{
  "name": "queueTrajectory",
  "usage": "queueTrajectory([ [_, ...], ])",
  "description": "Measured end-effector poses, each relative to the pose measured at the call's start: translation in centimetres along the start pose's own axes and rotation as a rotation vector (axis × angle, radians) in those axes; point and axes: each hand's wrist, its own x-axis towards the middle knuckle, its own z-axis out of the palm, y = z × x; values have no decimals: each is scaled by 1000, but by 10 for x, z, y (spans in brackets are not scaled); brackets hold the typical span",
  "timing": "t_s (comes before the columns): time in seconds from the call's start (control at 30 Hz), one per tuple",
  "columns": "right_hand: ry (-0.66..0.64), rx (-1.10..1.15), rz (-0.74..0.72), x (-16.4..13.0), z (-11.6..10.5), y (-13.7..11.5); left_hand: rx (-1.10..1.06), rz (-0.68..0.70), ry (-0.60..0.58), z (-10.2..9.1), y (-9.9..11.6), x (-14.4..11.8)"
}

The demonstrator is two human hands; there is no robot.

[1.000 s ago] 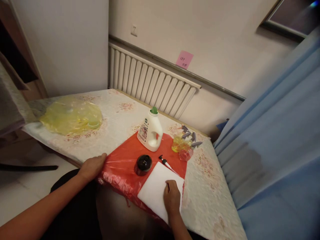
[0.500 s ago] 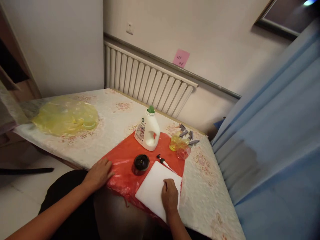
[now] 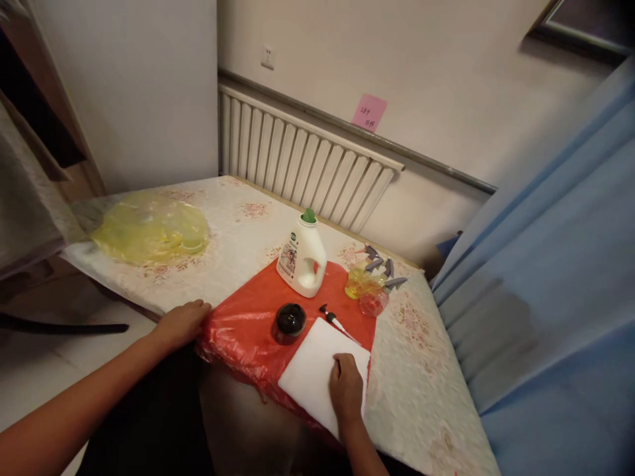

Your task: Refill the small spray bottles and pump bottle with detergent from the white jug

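My left hand (image 3: 184,322) lies at the front edge of the table, fingers stretched along the left edge of a red plastic sheet (image 3: 238,330). My right hand (image 3: 346,387) is closed with its fingers curled, resting on a white square sheet (image 3: 312,373); nothing shows in it. Between the hands stands a round jar with a shiny black top (image 3: 290,320). A black-and-white pump head (image 3: 337,321) lies just beyond the white square. Farther back, a white jug (image 3: 303,261) with a handle stands upright, something green in its mouth.
Several spray bottles (image 3: 373,291) with grey triggers stand at the sheet's back right corner. A yellow plastic bag (image 3: 149,228) lies at the left of the flowered tablecloth (image 3: 411,370). A radiator (image 3: 297,152) runs behind the table; a blue curtain (image 3: 546,251) hangs at right.
My left hand has slid off the top of the red sheet, leftward to its edge. My right hand stays on the white square. The whole view has shifted slightly.
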Motion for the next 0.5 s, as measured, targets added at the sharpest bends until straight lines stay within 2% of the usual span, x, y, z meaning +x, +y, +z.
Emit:
queueTrajectory([
  [0.27,1,-10,-15,0,0,0,-121,76,-156,15,-3,-2],
  [0.4,-8,-29,-11,2,-2,-1,-114,40,-132,18,-5,-8],
  [0.5,-21,-38,-1,3,-4,-2,-114,-21,-64,16,-5,-13],
])
